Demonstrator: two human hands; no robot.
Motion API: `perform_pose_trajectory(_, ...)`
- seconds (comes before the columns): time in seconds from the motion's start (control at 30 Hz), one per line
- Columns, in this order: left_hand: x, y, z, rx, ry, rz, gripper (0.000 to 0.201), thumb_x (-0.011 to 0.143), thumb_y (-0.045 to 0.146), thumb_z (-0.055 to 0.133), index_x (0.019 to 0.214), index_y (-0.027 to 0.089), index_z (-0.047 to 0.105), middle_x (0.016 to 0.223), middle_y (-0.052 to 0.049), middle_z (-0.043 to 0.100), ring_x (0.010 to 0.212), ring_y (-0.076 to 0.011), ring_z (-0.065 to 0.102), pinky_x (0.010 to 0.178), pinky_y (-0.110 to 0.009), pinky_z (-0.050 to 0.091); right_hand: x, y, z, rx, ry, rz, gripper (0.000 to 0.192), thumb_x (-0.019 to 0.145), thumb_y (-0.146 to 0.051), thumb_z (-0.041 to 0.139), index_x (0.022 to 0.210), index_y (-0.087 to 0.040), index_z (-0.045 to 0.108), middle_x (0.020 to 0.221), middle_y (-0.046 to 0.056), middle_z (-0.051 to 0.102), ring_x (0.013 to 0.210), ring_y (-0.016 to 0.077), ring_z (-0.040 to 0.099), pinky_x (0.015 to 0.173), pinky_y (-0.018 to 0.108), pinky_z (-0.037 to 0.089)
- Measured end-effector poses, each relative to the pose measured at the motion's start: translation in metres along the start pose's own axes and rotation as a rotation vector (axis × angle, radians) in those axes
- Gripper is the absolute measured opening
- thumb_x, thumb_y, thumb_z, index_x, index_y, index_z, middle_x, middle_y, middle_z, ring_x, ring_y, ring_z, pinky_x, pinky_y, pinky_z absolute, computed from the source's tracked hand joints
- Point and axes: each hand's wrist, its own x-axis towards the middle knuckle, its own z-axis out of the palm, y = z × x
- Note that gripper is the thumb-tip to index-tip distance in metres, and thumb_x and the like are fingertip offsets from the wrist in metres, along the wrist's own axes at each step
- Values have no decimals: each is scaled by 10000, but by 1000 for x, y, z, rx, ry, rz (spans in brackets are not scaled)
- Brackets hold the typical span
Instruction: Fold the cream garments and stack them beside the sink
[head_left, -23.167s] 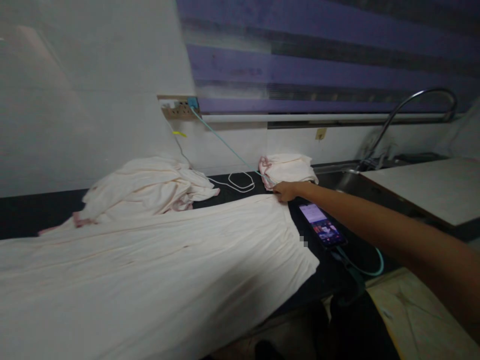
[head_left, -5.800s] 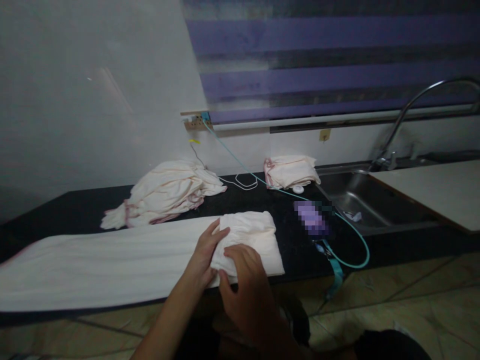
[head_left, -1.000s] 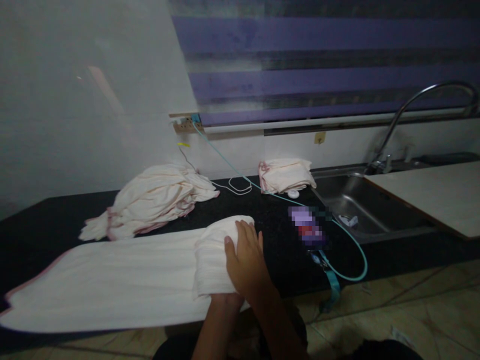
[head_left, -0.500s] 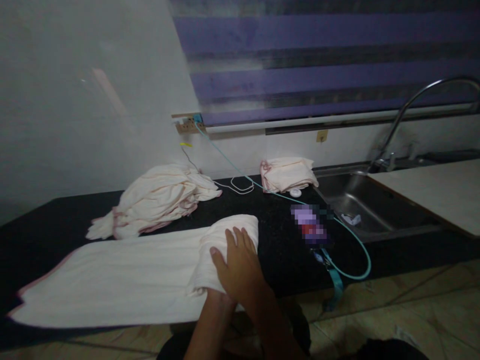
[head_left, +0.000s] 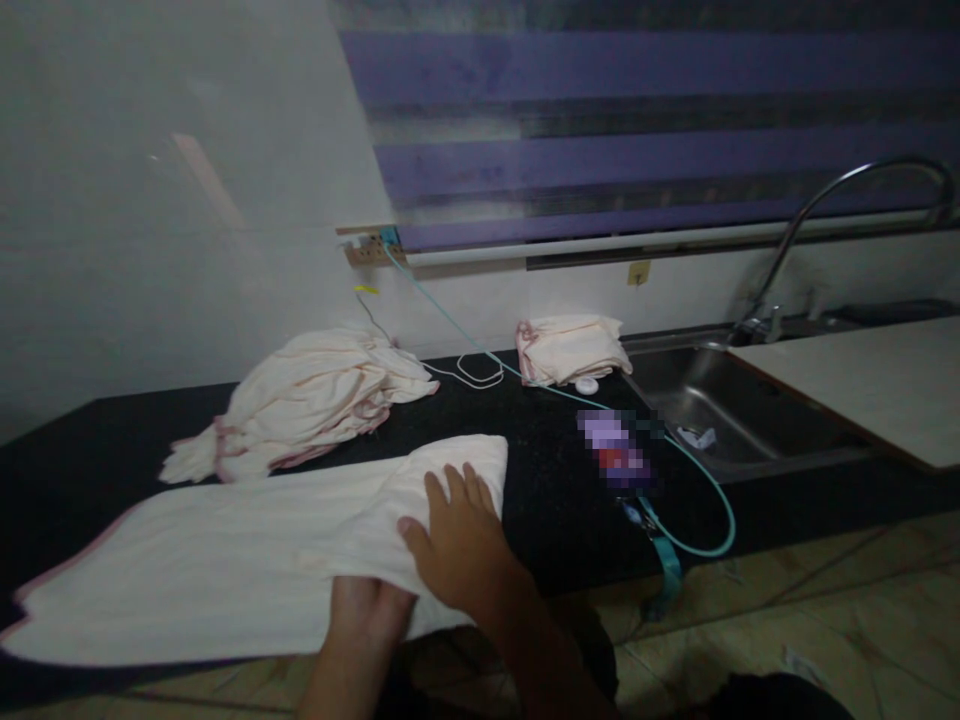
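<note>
A long white cloth with a pinkish-red edge lies spread along the front of the black counter, its right end folded over leftward. My right hand rests palm down on the folded part, fingers spread and holding nothing. Tucked beneath the loose flap is my left hand; the cloth hides its fingers, so their pose does not show. Behind the spread cloth, a crumpled heap of similar white cloth touches or nearly touches it.
A folded cloth sits at the back beside a small white round object. Rightward are a blurred-out phone-like item, a teal cord, a steel sink, a tap and a pale board. The black counter's front edge runs near me.
My left hand has moved leftward under the flap, and the flap's loose edge now reaches further left and lies flatter. My right hand has shifted slightly left on top.
</note>
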Motion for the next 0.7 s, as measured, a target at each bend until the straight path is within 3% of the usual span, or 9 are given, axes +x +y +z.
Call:
perform_pose_trajectory(0.13, -18, 12, -1, -68, 122, -4, 605, 969, 218, 351, 1556, 223, 495, 1311, -148, 724, 1203, -270, 708, 888, -386, 642, -1, -6, 4, -74, -108, -69, 711, 1045, -553, 463, 1559, -62, 448, 1642, 252, 347, 1563, 405, 257, 1265, 619, 223)
perform_pose_trajectory(0.23, -25, 20, -10, -53, 113, 30, 621, 957, 305, 386, 1570, 252, 471, 1345, -141, 708, 1237, -297, 687, 904, -444, 635, -3, -6, 7, -94, -128, -96, 721, 1049, -573, 444, 1567, -72, 441, 1640, 242, 348, 1566, 392, 252, 1272, 605, 215)
perform_pose_trajectory(0.37, -24, 32, -18, -4, 131, 51, 708, 937, 478, 476, 1603, 248, 415, 1327, -159, 714, 1266, -368, 661, 1002, -589, 570, -7, -1, 11, -119, -104, -111, 681, 1051, -561, 448, 1565, -114, 457, 1641, 202, 369, 1572, 378, 242, 1271, 602, 228)
perform_pose_trajectory(0.47, -27, 38, -8, -12, 137, 27, 781, 943, 532, 507, 1629, 189, 362, 1278, -188, 732, 1276, -398, 650, 1039, -627, 541, -10, 3, 14, -121, -70, -141, 681, 1048, -556, 461, 1574, -124, 443, 1630, 192, 402, 1567, 371, 266, 1268, 596, 246)
perform_pose_trajectory(0.57, -30, 46, 10, 61, 230, -13, 782, 961, 484, 528, 1656, 210, 297, 1207, -146, 768, 1247, -386, 671, 1028, -599, 568, -11, 6, 15, -117, -53, -159, 697, 1037, -562, 487, 1582, -133, 431, 1633, 191, 404, 1561, 371, 285, 1267, 586, 254)
perform_pose_trajectory(0.7, -21, 61, 18, 341, 359, 45, 832, 873, 234, 652, 1635, 312, 329, 1081, -25, 808, 1101, -334, 750, 926, -481, 648, -11, 6, 14, -111, -51, -157, 711, 1025, -550, 524, 1590, -130, 416, 1636, 199, 400, 1553, 369, 305, 1267, 572, 261)
